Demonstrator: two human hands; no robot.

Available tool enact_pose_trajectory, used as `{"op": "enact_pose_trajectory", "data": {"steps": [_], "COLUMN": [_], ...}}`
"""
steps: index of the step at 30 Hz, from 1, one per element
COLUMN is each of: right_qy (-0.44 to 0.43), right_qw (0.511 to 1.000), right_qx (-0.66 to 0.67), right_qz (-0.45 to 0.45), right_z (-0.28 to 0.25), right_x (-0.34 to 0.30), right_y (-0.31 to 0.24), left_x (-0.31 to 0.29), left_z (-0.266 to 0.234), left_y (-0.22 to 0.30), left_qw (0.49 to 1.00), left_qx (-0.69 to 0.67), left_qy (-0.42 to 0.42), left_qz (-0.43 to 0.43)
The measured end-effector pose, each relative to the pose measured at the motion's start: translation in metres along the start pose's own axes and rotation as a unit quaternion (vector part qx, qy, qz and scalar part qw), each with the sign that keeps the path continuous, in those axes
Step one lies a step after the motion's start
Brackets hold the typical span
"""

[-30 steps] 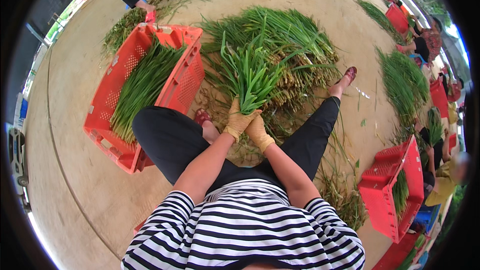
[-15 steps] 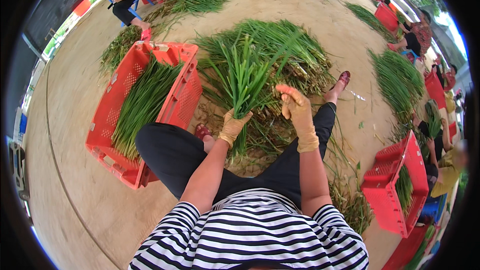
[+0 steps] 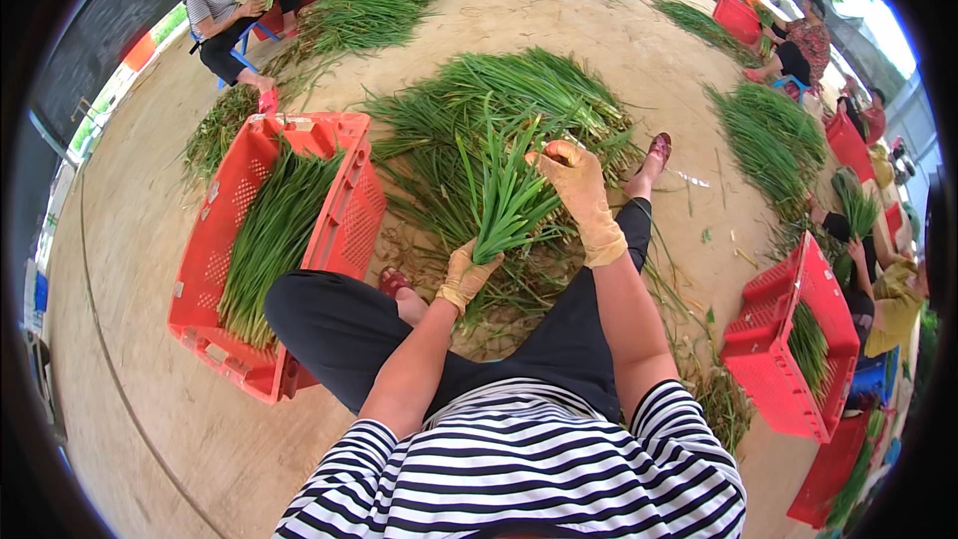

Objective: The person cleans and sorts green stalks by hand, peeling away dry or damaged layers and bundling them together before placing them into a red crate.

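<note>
My left hand (image 3: 467,274), in a tan glove, is closed round a bunch of garlic chives (image 3: 502,198) between my knees. Its green leaves fan upward and away from me. To the right of the leaf tips, my gloved right hand (image 3: 579,190) is raised with its fingers curled together in a pinch. Whatever those fingers hold, if anything, is too small to make out. Just beyond both hands lies a large heap of loose garlic chives (image 3: 539,90), with pale stem ends toward the right.
A red plastic crate (image 3: 351,215) holding laid-out chives stands by my left knee. Another red crate (image 3: 763,354) sits tilted at the right. Trimmings (image 3: 723,404) litter the floor by my right leg. Co-workers sit with chive piles (image 3: 763,140) at far left and along the right.
My right hand has moved slightly left and up toward the leaf tips, its fingers curling in. The bunch in my left hand now tilts more to the right. The whole view has shifted a little.
</note>
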State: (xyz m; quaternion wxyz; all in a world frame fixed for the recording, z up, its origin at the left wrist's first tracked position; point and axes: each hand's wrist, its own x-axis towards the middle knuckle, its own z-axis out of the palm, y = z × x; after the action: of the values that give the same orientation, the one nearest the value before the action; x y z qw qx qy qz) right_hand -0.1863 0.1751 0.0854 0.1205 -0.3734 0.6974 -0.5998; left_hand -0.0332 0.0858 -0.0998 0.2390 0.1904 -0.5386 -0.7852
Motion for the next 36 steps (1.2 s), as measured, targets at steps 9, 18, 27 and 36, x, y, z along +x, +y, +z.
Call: {"op": "enact_pose_trajectory", "data": {"steps": [9, 18, 27, 36], "right_qy": [0.086, 0.163, 0.082, 0.067], "right_qw": [0.952, 0.94, 0.997, 0.964], "right_qx": [0.288, 0.301, -0.008, 0.249], "right_qz": [0.066, -0.014, 0.01, 0.064], "right_z": [0.022, 0.012, -0.012, -0.002], "right_x": [-0.021, -0.018, -0.002, -0.013], "right_y": [0.013, 0.024, 0.01, 0.02], "left_x": [0.001, 0.001, -0.002, -0.012], "left_z": [-0.006, -0.003, 0.002, 0.013], "left_y": [-0.013, -0.017, -0.012, 0.007], "left_qw": [0.996, 0.999, 0.999, 0.993], "left_qx": [0.094, -0.033, 0.031, 0.103], "left_qy": [-0.01, -0.011, -0.001, -0.05], "left_qz": [-0.002, -0.029, -0.037, -0.027]}}
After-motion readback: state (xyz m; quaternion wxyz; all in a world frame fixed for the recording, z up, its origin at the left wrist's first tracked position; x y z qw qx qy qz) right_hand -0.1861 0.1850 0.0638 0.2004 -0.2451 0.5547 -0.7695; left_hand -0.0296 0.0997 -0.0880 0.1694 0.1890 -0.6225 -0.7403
